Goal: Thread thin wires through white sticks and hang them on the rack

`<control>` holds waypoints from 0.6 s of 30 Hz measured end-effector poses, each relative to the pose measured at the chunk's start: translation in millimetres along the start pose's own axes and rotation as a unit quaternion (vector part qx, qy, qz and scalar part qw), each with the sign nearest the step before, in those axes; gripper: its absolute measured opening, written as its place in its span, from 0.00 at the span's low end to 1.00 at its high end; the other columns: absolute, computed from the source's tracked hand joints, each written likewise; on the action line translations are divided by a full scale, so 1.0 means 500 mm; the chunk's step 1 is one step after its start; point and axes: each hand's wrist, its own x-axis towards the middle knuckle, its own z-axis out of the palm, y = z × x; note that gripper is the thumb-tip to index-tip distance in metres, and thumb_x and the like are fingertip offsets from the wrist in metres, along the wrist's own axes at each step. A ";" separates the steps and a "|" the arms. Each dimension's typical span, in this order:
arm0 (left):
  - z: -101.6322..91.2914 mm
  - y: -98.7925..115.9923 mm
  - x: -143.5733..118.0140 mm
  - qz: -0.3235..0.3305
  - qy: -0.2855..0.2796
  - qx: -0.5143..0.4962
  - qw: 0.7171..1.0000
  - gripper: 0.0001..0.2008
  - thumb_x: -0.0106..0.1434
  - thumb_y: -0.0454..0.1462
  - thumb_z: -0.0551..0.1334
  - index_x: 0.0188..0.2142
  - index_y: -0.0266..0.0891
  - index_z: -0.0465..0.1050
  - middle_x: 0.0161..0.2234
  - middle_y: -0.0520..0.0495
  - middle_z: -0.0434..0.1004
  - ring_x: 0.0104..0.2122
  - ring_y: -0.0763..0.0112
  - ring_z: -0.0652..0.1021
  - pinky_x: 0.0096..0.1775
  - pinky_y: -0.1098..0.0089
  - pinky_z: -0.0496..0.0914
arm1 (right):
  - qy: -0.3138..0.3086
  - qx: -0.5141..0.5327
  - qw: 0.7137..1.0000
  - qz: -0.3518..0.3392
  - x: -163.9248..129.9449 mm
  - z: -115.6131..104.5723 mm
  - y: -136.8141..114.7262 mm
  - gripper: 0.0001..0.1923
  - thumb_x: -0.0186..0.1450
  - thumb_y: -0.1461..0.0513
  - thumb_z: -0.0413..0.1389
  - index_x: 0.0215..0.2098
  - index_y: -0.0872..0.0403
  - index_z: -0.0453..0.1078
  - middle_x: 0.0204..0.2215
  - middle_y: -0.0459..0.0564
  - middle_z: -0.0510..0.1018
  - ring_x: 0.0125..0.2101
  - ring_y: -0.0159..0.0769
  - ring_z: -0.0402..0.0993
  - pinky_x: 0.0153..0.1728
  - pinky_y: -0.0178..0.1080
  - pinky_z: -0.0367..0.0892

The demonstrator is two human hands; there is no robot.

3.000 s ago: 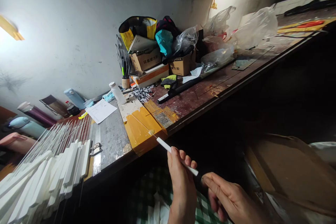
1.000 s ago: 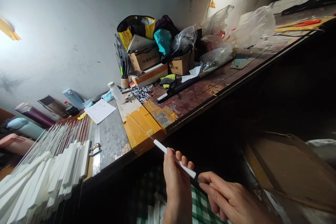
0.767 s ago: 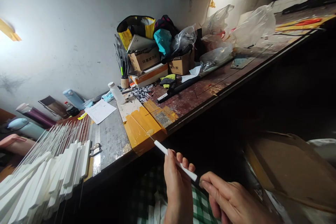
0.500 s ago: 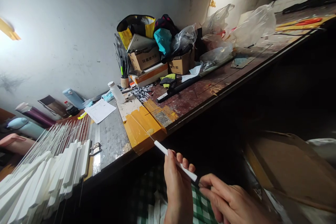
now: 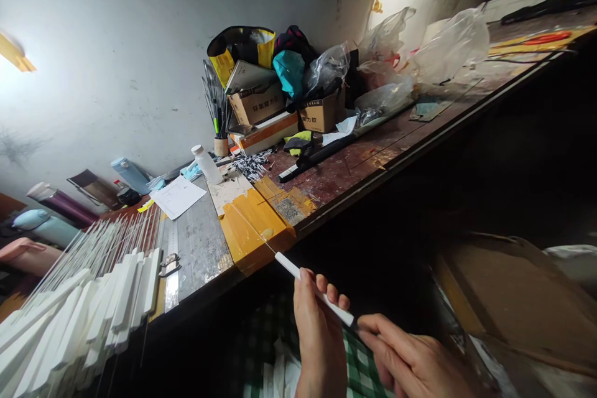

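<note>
Just in front of the bench [image 5: 354, 183] edge, above a green checked cloth [image 5: 359, 367] on the lap, the left hand [image 5: 319, 336] grips a slim white stick [image 5: 313, 289], its fingers [image 5: 332, 293] curled round the middle so the stick slants up and away toward the yellow taped patch [image 5: 254, 227] on the bench top. A thin wire runs on from the stick's far tip over that patch. The right hand [image 5: 413, 364] meets the stick's near end, thumb and forefinger pinched together on the dark tip there. To the left, a fan of similar white sticks [image 5: 88, 317] with long thin rods lies over the bench edge beside a steel ruler [image 5: 172, 261]. Further back stand a white bottle [image 5: 208, 165], a sheet of paper [image 5: 178, 196], cardboard boxes [image 5: 259, 106] and plastic bags [image 5: 448, 46] against the wall
</note>
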 end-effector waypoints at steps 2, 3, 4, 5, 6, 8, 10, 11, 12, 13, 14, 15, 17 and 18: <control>-0.001 0.001 0.001 0.001 -0.001 0.004 1.000 0.09 0.67 0.40 0.59 0.34 0.38 0.63 0.23 0.57 0.59 0.20 0.79 0.63 0.22 0.75 0.61 | 0.038 -0.018 0.999 -0.010 0.002 0.006 0.005 0.10 0.67 0.56 0.44 0.34 0.47 0.65 0.17 0.41 0.69 0.18 0.33 0.68 0.21 0.32 0.62; -0.001 0.001 0.001 0.001 0.000 0.006 1.000 0.09 0.67 0.40 0.59 0.34 0.38 0.64 0.24 0.56 0.59 0.20 0.79 0.64 0.23 0.75 0.62 | 0.049 -0.026 0.998 -0.012 0.002 0.009 0.007 0.10 0.67 0.56 0.44 0.33 0.47 0.65 0.18 0.42 0.70 0.18 0.33 0.69 0.22 0.33 0.63; -0.002 0.002 0.000 0.001 0.003 0.009 1.000 0.09 0.67 0.41 0.59 0.35 0.38 0.64 0.24 0.55 0.61 0.20 0.79 0.64 0.23 0.75 0.62 | 0.047 -0.030 0.998 -0.009 0.003 0.010 0.008 0.10 0.67 0.57 0.44 0.32 0.47 0.65 0.18 0.42 0.70 0.18 0.33 0.69 0.22 0.32 0.63; -0.002 0.002 -0.001 0.000 0.006 0.013 1.000 0.09 0.67 0.41 0.59 0.35 0.38 0.64 0.25 0.55 0.61 0.21 0.79 0.65 0.23 0.74 0.63 | 0.036 -0.030 0.999 -0.004 0.004 0.010 0.008 0.11 0.67 0.57 0.44 0.31 0.48 0.64 0.18 0.42 0.70 0.18 0.33 0.70 0.22 0.32 0.63; -0.002 0.003 -0.002 0.001 0.009 0.016 1.000 0.09 0.67 0.41 0.59 0.35 0.38 0.64 0.25 0.55 0.62 0.21 0.79 0.65 0.24 0.74 0.63 | 0.022 -0.025 0.999 0.000 0.005 0.009 0.007 0.11 0.67 0.58 0.43 0.31 0.48 0.64 0.18 0.42 0.70 0.19 0.33 0.70 0.22 0.32 0.63; -0.003 0.003 -0.003 0.002 0.011 0.023 1.000 0.09 0.67 0.41 0.59 0.36 0.38 0.64 0.25 0.55 0.61 0.21 0.78 0.65 0.24 0.74 0.63 | -0.009 -0.004 1.000 0.004 0.007 0.006 0.002 0.14 0.69 0.57 0.41 0.30 0.48 0.63 0.19 0.42 0.72 0.19 0.32 0.71 0.23 0.31 0.64; -0.003 0.002 -0.002 0.004 0.009 0.030 1.000 0.09 0.67 0.41 0.59 0.35 0.38 0.64 0.25 0.55 0.61 0.21 0.79 0.64 0.24 0.74 0.63 | -0.030 0.015 0.999 0.008 0.009 0.004 -0.003 0.16 0.70 0.56 0.39 0.29 0.49 0.63 0.19 0.43 0.72 0.19 0.32 0.71 0.23 0.31 0.65; -0.004 0.001 0.000 0.004 0.008 0.033 0.999 0.09 0.67 0.41 0.59 0.35 0.38 0.63 0.25 0.56 0.60 0.21 0.79 0.64 0.24 0.74 0.62 | -0.036 0.021 0.999 0.009 0.009 0.004 -0.004 0.17 0.70 0.56 0.38 0.29 0.49 0.63 0.19 0.43 0.72 0.19 0.32 0.71 0.23 0.31 0.65; -0.005 0.001 0.001 0.005 0.007 0.035 0.999 0.09 0.67 0.41 0.60 0.35 0.38 0.63 0.25 0.56 0.60 0.21 0.79 0.64 0.23 0.75 0.61 | -0.038 0.023 0.999 0.010 0.010 0.004 -0.005 0.17 0.70 0.56 0.39 0.29 0.49 0.63 0.19 0.43 0.72 0.19 0.32 0.71 0.23 0.31 0.65; -0.006 0.001 0.003 0.007 0.006 0.038 0.999 0.09 0.67 0.42 0.60 0.35 0.38 0.63 0.25 0.56 0.60 0.21 0.79 0.64 0.23 0.75 0.61 | -0.035 0.024 0.999 0.009 0.011 0.005 -0.005 0.16 0.69 0.56 0.40 0.28 0.49 0.63 0.19 0.43 0.72 0.19 0.32 0.71 0.23 0.31 0.64; -0.008 0.001 0.004 0.008 0.003 0.040 0.999 0.09 0.67 0.42 0.59 0.35 0.38 0.63 0.24 0.56 0.60 0.21 0.79 0.63 0.23 0.75 0.61 | -0.029 0.027 0.999 0.009 0.012 0.006 -0.004 0.15 0.69 0.57 0.41 0.29 0.49 0.64 0.18 0.43 0.72 0.19 0.32 0.71 0.23 0.31 0.64; -0.009 0.001 0.005 0.008 -0.002 0.043 0.999 0.10 0.67 0.42 0.59 0.35 0.39 0.63 0.24 0.56 0.59 0.21 0.79 0.63 0.24 0.75 0.61 | -0.023 0.034 0.999 0.009 0.014 0.008 -0.002 0.13 0.68 0.57 0.43 0.30 0.48 0.65 0.17 0.42 0.71 0.18 0.32 0.70 0.22 0.31 0.64; -0.012 0.002 0.005 0.011 -0.016 0.050 0.999 0.10 0.67 0.42 0.59 0.35 0.39 0.63 0.25 0.56 0.59 0.21 0.79 0.63 0.24 0.74 0.61 | -0.017 0.056 0.998 0.015 0.016 0.011 0.001 0.10 0.67 0.56 0.46 0.31 0.47 0.67 0.15 0.41 0.70 0.17 0.33 0.69 0.20 0.31 0.63; -0.013 0.003 0.005 0.013 -0.022 0.056 0.998 0.11 0.66 0.43 0.59 0.35 0.39 0.63 0.24 0.56 0.59 0.21 0.79 0.63 0.24 0.74 0.61 | -0.017 0.067 0.997 0.018 0.017 0.012 0.001 0.10 0.66 0.55 0.47 0.32 0.46 0.68 0.14 0.41 0.69 0.16 0.33 0.69 0.19 0.31 0.62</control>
